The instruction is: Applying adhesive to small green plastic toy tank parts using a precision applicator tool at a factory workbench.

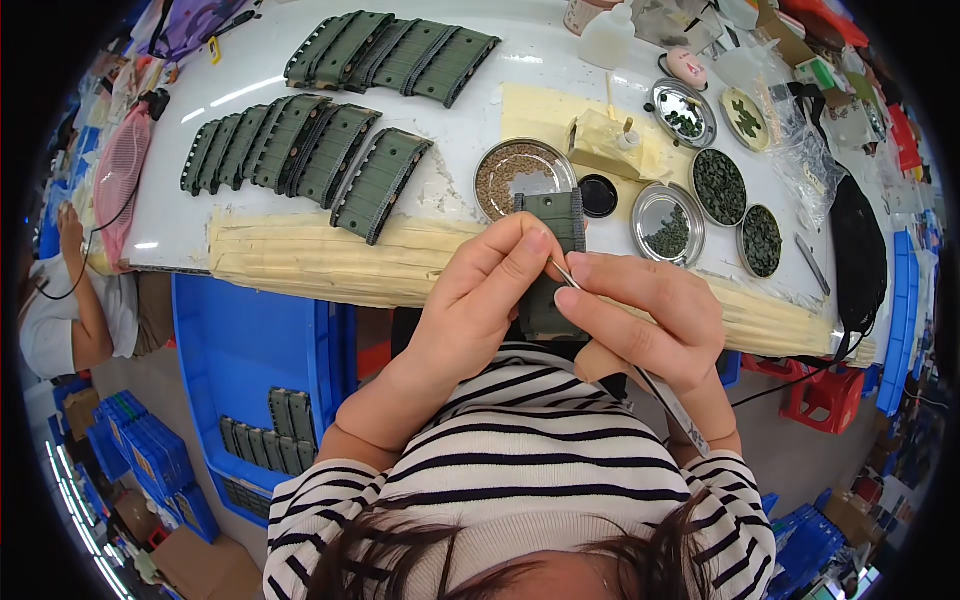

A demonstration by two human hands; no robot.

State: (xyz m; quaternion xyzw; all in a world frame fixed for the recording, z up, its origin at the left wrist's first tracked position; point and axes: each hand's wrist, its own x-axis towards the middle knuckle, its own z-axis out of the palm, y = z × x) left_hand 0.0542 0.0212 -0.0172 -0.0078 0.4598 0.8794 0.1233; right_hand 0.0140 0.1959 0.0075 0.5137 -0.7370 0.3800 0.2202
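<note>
My right hand (650, 310) grips metal tweezers (672, 405) like a pen, tips pointing up and left. Thumb and forefinger of my left hand (480, 300) are pinched together at the tweezers' tips; whatever is between them is too small to make out. Beneath both hands, a dark green ribbed panel (548, 207) with dark edges spans the near table edge, its middle partly covered by my fingers. Just beyond it stand a round metal dish of small brown pieces (505, 185) and a round black lid (598, 196).
Similar green panels (340, 160) lie in rows at the far left. Dishes of dark green pieces (720, 187) stand right, by a tape-covered block (610, 145) and another pair of tweezers (812, 262). A blue bin (250, 340) holding panels is at left; another person's arm (88, 300) shows beyond.
</note>
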